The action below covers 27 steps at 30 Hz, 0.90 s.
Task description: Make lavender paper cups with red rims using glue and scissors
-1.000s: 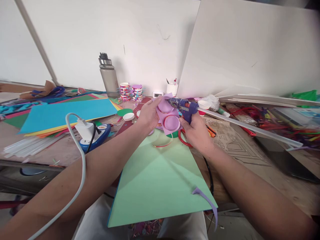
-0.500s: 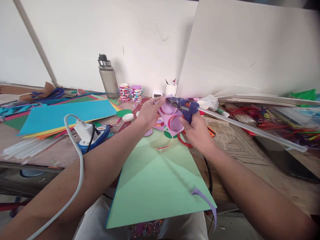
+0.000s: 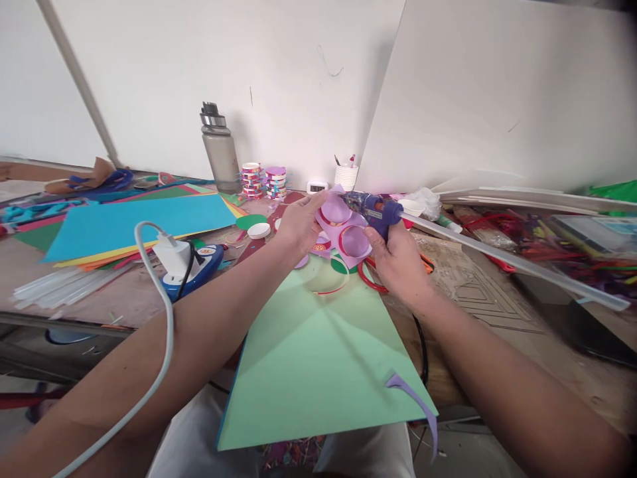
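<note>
My left hand [image 3: 300, 226] has its fingers closed on the upper left edge of a purple sheet [image 3: 343, 229], lifted above the desk. Round cup-like pieces with red rims show on this sheet. A blue hot glue gun [image 3: 373, 211] is gripped in my right hand [image 3: 398, 262], its nozzle at the sheet's top edge. I cannot see whether the nozzle touches it. Out of the gun's rear sticks a long translucent glue stick [image 3: 512, 261]. Below lies a light green sheet [image 3: 323, 365], with a thin red-and-white curved strip [image 3: 333, 290] over its far end and a purple scrap [image 3: 413, 395] near its corner.
On the left are coloured sheets [image 3: 139, 222], spare glue sticks [image 3: 64, 285] and a power strip [image 3: 212, 262] with a white cable [image 3: 169, 345]. A bottle [image 3: 220, 156], stacked decorated rings [image 3: 251, 180] and a paper cup [image 3: 346, 176] stand behind. A dark flat object [image 3: 572, 325] lies right.
The whole view has shifted slightly right. Both hands keep their hold on the purple sheet and the glue gun, with little movement between them. The curved strip shows more clearly now.
</note>
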Motion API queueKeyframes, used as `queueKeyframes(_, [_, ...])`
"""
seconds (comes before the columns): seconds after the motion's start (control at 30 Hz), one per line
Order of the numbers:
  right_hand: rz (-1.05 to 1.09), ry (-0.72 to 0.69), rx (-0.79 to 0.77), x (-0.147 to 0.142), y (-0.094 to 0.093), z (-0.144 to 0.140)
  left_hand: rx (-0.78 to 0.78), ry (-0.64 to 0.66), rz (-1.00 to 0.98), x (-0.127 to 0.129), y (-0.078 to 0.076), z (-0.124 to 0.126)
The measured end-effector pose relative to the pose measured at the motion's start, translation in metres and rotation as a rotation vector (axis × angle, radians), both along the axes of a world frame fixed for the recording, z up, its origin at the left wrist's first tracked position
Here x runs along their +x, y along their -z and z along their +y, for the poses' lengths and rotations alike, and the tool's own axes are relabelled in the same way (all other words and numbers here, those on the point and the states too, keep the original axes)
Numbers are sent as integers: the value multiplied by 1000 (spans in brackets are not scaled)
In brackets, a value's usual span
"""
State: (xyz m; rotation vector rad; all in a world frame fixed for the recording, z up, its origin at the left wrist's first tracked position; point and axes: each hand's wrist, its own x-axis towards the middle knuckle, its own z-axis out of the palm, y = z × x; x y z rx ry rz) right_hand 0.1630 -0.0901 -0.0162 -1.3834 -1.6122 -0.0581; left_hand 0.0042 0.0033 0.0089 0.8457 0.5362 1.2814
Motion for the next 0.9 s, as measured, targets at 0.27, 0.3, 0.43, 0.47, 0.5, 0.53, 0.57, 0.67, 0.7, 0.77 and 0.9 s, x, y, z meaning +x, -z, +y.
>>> queueKeyframes(0.27, [12,15,19,1,3,1,-2,4,-40,2,1,-3])
queueKeyframes(0.3, [11,11,15,0,3,1,-2,9,-46,3,1,-4])
queueKeyframes(0.43, [-3,7,-3,-1,1,0,-3,37,-57,4,0,-5])
queueKeyframes(0.47, [-7,5,-2,-2,1,0,-8,40,-58,4,0,-5])
queueKeyframes(0.5, [-10,2,1,-2,1,0,-13,43,-57,4,1,-5])
queueKeyframes(0.53, [-13,0,6,-3,1,0,-15,44,-56,4,1,-5])
queueKeyframes(0.57, [-16,1,11,-3,1,0,-14,46,-54,4,1,-5])
queueKeyframes(0.67, [-29,8,16,-5,1,0,-1,60,-51,4,1,-5])
queueKeyframes(0.7, [-34,10,13,-5,1,0,5,67,-53,4,1,-5])
queueKeyframes(0.77, [-43,2,6,-5,1,0,21,78,-61,4,0,-6])
queueKeyframes(0.9, [-67,-14,-21,-6,1,-2,21,74,-67,5,-3,-9])
